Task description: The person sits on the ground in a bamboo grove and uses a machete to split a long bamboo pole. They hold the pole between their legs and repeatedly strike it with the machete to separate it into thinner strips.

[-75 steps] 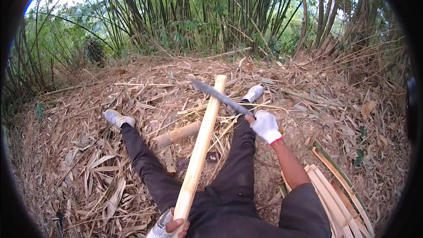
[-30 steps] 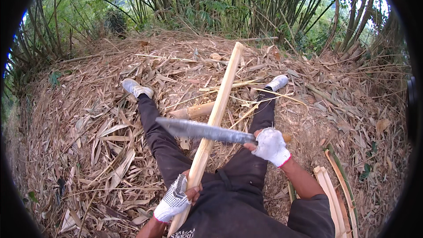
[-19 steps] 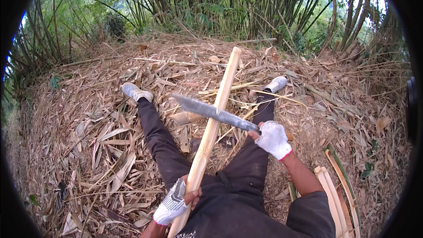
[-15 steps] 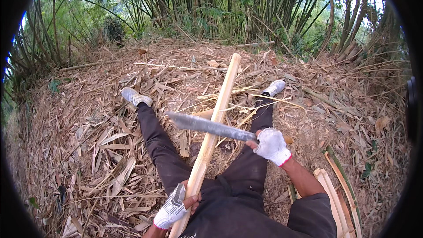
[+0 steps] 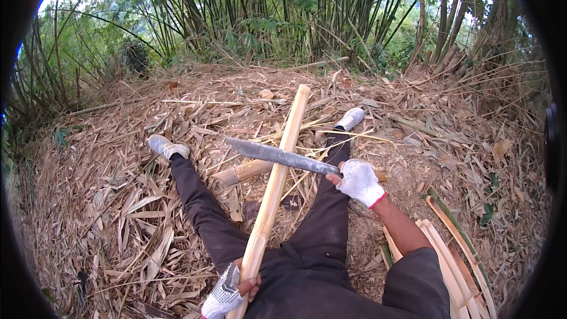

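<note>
A long pale strip of split bamboo (image 5: 273, 198) slants from my lap up and away between my legs. My left hand (image 5: 227, 292), in a white fingerless glove with grey dots, is closed around its near end. My right hand (image 5: 359, 182), gloved in white with bare fingertips, grips the handle of a machete (image 5: 274, 155). The grey blade points left and crosses the bamboo strip at about its middle, seemingly against it. Beneath the strip, a short piece of round bamboo (image 5: 242, 172) lies on the ground between my legs.
My legs (image 5: 207, 201) stretch out apart on ground thick with dry bamboo leaves (image 5: 136, 224). Several split bamboo strips (image 5: 452, 260) lie beside my right arm, some with green skin. Thin shavings (image 5: 354, 134) are strewn near my right foot. Bamboo clumps (image 5: 283, 6) stand beyond.
The view has shifted slightly, moving most things left. The machete blade, blurred before, is now sharper and sits lower relative to the strip's far end. Both hands keep their holds.
</note>
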`<control>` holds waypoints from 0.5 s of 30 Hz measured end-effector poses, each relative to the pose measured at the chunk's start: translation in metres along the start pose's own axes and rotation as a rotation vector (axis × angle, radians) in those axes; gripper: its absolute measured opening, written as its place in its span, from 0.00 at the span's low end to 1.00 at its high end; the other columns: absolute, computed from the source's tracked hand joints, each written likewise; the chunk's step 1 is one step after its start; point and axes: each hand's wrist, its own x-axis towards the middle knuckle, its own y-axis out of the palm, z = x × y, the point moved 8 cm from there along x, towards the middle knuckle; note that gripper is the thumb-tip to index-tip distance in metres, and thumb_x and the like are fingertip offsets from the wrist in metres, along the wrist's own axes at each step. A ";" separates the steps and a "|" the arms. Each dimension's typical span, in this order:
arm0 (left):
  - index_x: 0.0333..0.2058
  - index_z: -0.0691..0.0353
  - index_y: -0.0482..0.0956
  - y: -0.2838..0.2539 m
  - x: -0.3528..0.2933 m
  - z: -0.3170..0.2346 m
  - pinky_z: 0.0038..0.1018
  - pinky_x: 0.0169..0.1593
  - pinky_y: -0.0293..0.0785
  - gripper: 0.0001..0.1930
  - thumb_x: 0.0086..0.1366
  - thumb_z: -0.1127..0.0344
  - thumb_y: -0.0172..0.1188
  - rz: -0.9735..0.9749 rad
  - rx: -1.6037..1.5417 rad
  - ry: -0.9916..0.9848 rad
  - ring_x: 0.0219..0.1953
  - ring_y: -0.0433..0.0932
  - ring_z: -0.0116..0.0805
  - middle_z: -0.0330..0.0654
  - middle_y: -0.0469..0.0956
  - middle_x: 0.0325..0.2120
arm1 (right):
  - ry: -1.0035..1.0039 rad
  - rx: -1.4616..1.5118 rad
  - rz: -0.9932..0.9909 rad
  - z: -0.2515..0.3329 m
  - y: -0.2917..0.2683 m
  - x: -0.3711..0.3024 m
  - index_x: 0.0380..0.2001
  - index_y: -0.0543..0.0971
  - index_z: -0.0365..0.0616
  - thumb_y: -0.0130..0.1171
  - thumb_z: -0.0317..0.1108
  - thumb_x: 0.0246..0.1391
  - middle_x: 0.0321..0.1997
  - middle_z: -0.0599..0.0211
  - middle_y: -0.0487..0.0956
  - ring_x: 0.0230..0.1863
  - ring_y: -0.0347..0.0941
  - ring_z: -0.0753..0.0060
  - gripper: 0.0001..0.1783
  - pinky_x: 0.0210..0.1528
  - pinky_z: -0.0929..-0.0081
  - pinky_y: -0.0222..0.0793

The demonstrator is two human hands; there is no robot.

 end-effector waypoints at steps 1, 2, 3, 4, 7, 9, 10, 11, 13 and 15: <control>0.57 0.67 0.60 0.000 0.001 0.000 0.26 0.28 0.73 0.24 0.66 0.71 0.59 -0.001 0.009 0.003 0.26 0.73 0.27 0.44 0.75 0.33 | 0.017 -0.017 -0.006 -0.001 -0.001 0.002 0.21 0.78 0.42 0.62 0.61 0.54 0.18 0.53 0.77 0.24 0.78 0.49 0.29 0.28 0.55 0.73; 0.57 0.67 0.60 -0.001 0.001 0.001 0.26 0.28 0.73 0.24 0.66 0.71 0.59 -0.004 0.017 0.006 0.26 0.73 0.27 0.44 0.75 0.34 | 0.032 -0.033 -0.012 -0.001 -0.002 0.003 0.21 0.78 0.43 0.61 0.61 0.54 0.18 0.53 0.77 0.24 0.78 0.48 0.29 0.28 0.55 0.73; 0.57 0.67 0.60 -0.001 0.001 0.002 0.26 0.28 0.73 0.24 0.66 0.71 0.59 -0.006 0.026 0.009 0.26 0.73 0.27 0.44 0.75 0.34 | 0.006 -0.055 0.005 0.005 -0.004 0.000 0.21 0.78 0.43 0.61 0.61 0.54 0.19 0.53 0.77 0.24 0.78 0.49 0.29 0.29 0.55 0.73; 0.57 0.67 0.60 0.000 -0.001 0.001 0.26 0.28 0.73 0.24 0.66 0.71 0.59 -0.011 0.013 0.013 0.26 0.73 0.27 0.45 0.75 0.34 | -0.022 -0.073 0.029 0.014 -0.006 -0.005 0.21 0.78 0.43 0.61 0.62 0.54 0.19 0.53 0.77 0.25 0.78 0.49 0.30 0.29 0.56 0.73; 0.57 0.68 0.59 0.001 -0.005 0.002 0.26 0.29 0.73 0.24 0.66 0.72 0.59 -0.016 -0.010 0.019 0.26 0.73 0.27 0.45 0.75 0.34 | -0.083 -0.060 0.044 0.018 -0.007 -0.001 0.21 0.79 0.43 0.59 0.63 0.56 0.20 0.54 0.79 0.26 0.79 0.50 0.31 0.31 0.56 0.75; 0.57 0.68 0.59 -0.002 -0.005 0.010 0.26 0.29 0.73 0.24 0.66 0.72 0.59 -0.008 -0.003 0.007 0.26 0.73 0.27 0.45 0.75 0.34 | 0.030 -0.058 -0.005 -0.006 -0.002 0.007 0.21 0.80 0.42 0.57 0.64 0.57 0.21 0.53 0.80 0.27 0.80 0.49 0.32 0.32 0.55 0.75; 0.57 0.68 0.59 -0.002 -0.006 0.010 0.26 0.29 0.73 0.24 0.66 0.72 0.59 -0.004 0.004 0.009 0.26 0.73 0.27 0.45 0.75 0.34 | 0.147 -0.002 -0.004 -0.022 -0.010 0.016 0.22 0.80 0.42 0.57 0.63 0.57 0.21 0.52 0.79 0.27 0.80 0.48 0.32 0.32 0.53 0.75; 0.58 0.68 0.59 -0.001 -0.008 0.011 0.26 0.29 0.73 0.25 0.66 0.72 0.59 0.000 0.011 0.010 0.26 0.73 0.28 0.46 0.75 0.34 | 0.163 -0.016 -0.016 -0.032 -0.010 0.014 0.22 0.80 0.42 0.58 0.63 0.57 0.21 0.51 0.79 0.27 0.80 0.47 0.32 0.32 0.53 0.75; 0.58 0.68 0.59 0.000 -0.013 0.009 0.26 0.30 0.73 0.25 0.66 0.72 0.59 -0.011 -0.009 -0.007 0.26 0.73 0.28 0.46 0.75 0.34 | 0.142 -0.025 -0.005 -0.032 -0.008 0.015 0.21 0.80 0.42 0.58 0.63 0.57 0.21 0.50 0.79 0.27 0.80 0.46 0.32 0.32 0.53 0.75; 0.59 0.67 0.59 0.003 -0.017 0.003 0.26 0.30 0.73 0.26 0.66 0.72 0.59 -0.030 -0.009 -0.006 0.26 0.73 0.28 0.46 0.75 0.34 | 0.035 -0.056 0.051 -0.014 -0.007 0.015 0.22 0.80 0.41 0.57 0.64 0.58 0.22 0.49 0.79 0.28 0.80 0.47 0.33 0.33 0.54 0.76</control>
